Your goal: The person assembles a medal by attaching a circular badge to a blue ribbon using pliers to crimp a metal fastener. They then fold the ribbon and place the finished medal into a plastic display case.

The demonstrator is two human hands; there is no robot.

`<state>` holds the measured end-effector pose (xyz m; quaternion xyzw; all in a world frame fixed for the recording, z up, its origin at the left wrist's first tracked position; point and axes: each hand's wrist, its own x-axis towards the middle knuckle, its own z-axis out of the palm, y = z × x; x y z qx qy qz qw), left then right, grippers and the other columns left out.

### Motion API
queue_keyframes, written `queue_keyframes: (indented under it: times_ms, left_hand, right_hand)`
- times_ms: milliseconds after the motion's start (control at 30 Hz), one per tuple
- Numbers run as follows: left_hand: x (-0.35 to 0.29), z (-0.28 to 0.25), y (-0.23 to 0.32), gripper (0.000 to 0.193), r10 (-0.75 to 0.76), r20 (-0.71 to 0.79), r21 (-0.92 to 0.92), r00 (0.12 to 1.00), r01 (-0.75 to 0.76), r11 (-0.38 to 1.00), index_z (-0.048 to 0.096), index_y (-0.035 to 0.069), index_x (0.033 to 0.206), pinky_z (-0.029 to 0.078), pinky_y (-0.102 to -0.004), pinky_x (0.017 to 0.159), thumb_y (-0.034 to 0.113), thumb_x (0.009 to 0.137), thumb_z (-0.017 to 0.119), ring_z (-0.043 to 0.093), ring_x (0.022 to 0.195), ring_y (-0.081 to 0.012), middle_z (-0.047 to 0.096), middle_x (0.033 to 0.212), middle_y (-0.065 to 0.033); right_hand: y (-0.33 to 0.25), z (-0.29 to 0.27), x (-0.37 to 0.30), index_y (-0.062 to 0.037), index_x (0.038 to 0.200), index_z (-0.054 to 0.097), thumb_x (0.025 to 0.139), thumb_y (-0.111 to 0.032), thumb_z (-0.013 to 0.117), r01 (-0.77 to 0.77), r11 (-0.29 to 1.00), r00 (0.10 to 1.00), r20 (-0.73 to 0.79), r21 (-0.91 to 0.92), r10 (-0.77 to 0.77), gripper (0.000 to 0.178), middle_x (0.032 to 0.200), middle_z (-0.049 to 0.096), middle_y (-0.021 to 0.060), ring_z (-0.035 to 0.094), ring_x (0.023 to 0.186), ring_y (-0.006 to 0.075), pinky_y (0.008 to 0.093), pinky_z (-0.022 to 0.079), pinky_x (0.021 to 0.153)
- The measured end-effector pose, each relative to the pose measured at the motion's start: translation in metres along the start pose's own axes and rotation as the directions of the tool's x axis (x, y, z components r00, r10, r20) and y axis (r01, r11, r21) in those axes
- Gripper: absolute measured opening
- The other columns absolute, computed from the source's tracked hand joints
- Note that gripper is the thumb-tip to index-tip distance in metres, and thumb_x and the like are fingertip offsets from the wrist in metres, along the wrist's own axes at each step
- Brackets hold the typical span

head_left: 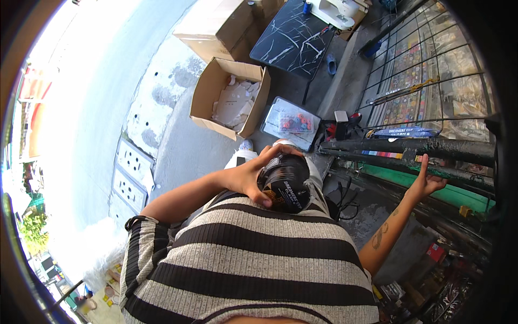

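My left hand (253, 175) is closed around a bundle of glossy black straps (286, 183) with pale printing, held in front of my belly. The thumb presses on its near side and the fingers reach over its far side. Out to the right, my right hand (424, 186) is beside a dark metal bar (399, 146) of the rack. Its index finger is stretched up against the bar and the other fingers are loosely bent, with nothing seen in them. A blue printed strap (404, 133) lies along the rack just beyond the bar.
An open cardboard box (202, 102) with white scraps stands ahead, beside a clear plastic container (272, 132) holding small red and blue pieces. Behind are a black marble-patterned table (291, 40) and a white sewing machine (332, 13). A wire grid (421, 70) rises at right.
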<state>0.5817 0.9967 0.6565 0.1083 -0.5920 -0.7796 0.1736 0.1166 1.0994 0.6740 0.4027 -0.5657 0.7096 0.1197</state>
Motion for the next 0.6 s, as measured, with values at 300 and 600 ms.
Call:
queue_keyframes:
  times_ms: [300,600]
  left_hand:
    - [-0.022,-0.078,0.057,0.122,-0.059,0.163,0.042,0.985,0.053,0.998,0.024,0.000,0.152,0.034,-0.0426,0.117,0.033,0.055,0.090,0.042,0.138,-0.0319,0.039,0.144,-0.0206]
    - [-0.032,-0.108,0.066,0.119,-0.055,0.244,0.085,0.968,0.035,0.996,0.024,0.010,0.154,0.027,-0.0491,0.121,0.038,0.057,0.087,0.030,0.140,-0.0377,0.034,0.135,-0.0169]
  right_hand:
    - [0.020,0.036,0.023,0.0049,0.112,0.063,0.089,-0.019,0.080,-0.051,0.974,0.884,-0.464,-0.222,-0.060,0.037,0.105,0.070,0.0117,0.069,0.090,0.0168,0.0281,0.061,0.073]
    - [0.037,0.028,0.025,0.0046,0.112,0.062,0.087,-0.027,0.083,-0.019,0.950,0.840,-0.520,-0.312,-0.153,0.045,0.106,0.069,0.0141,0.070,0.086,0.0164,0.0256,0.061,0.071]
